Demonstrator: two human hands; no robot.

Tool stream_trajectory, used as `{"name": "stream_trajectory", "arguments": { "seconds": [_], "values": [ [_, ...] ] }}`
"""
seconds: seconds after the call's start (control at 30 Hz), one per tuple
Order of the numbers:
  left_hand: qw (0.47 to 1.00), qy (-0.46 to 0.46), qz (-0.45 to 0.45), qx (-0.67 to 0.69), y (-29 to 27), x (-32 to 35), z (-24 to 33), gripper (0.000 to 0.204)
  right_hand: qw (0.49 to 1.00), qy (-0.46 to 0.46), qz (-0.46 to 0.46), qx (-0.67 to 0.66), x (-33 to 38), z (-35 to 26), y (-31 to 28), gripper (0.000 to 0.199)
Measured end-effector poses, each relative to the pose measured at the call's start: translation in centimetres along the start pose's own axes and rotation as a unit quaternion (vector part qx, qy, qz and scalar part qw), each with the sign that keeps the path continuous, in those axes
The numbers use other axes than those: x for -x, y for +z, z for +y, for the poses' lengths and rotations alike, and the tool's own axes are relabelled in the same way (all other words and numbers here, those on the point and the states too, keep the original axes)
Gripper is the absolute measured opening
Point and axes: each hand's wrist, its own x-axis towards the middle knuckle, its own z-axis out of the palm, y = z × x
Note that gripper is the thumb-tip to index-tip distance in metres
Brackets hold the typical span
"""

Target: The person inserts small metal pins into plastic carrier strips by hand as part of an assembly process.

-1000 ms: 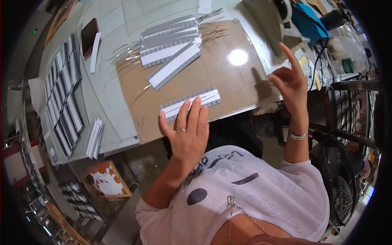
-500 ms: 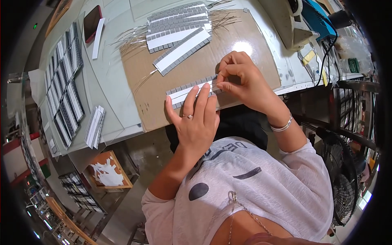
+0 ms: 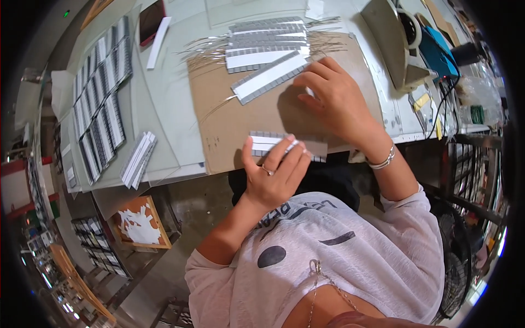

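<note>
A short white card strip (image 3: 263,143) with small grey tabs along its long edges lies near the front edge of a brown board (image 3: 224,131). Spread fingertips of my left hand (image 3: 279,172) press on it from above, hiding part of it. Past those fingers, the strip's right end looks pale and smeared. Raised over the board, my right hand (image 3: 342,104) has loosely bent fingers, thumb and forefinger apart, with nothing visible between them. Its fingertips are near a slanted tabbed strip (image 3: 268,79). Behind that lies a pile of similar strips (image 3: 268,41) with thin wires fanning from both ends.
On the glass-topped table at left lie rows of striped strips (image 3: 104,93), a small strip bundle (image 3: 139,159), a phone (image 3: 152,22) and a narrow white strip (image 3: 159,42). A beige machine (image 3: 391,44), a blue box (image 3: 440,52) and dark cables stand at right.
My right hand has left the tabbed strip, moving up and away, its pinch opened. My left hand stays on the strip. The whole view has shifted a little.
</note>
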Motion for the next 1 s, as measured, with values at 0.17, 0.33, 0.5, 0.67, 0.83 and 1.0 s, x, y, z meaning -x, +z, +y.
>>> {"name": "stream_trajectory", "arguments": {
  "seconds": [0.17,0.33,0.5,0.67,0.83,1.0],
  "values": [
    [0.998,0.05,-0.003,0.036,-2.0,0.7,-0.9,0.01,0.989,-0.126,-0.031,0.07,-4.3,0.8,1.3,0.045],
    [0.999,0.003,0.035,-0.016,-7.1,0.5,-2.2,0.007,0.993,-0.099,-0.058,0.013,-4.9,1.0,1.0,0.042],
    [0.963,-0.047,0.042,-0.264,-13.9,1.8,-10.5,0.011,0.993,-0.074,-0.039,-0.083,-4.4,1.5,0.8,0.057],
    [0.935,-0.092,-0.021,-0.342,-16.0,4.5,-18.2,0.011,0.996,-0.056,0.002,-0.076,-3.7,0.3,-1.0,0.067],
    [0.952,-0.164,-0.039,-0.257,-14.4,4.8,-15.4,0.031,0.993,-0.083,-0.026,-0.078,-0.8,-2.2,-2.5,0.068],
    [0.985,-0.14,-0.058,-0.077,-9.6,4.0,-5.9,0.031,0.993,-0.062,-0.059,-0.083,2.4,-3.8,-1.8,0.067]
  ]
}}
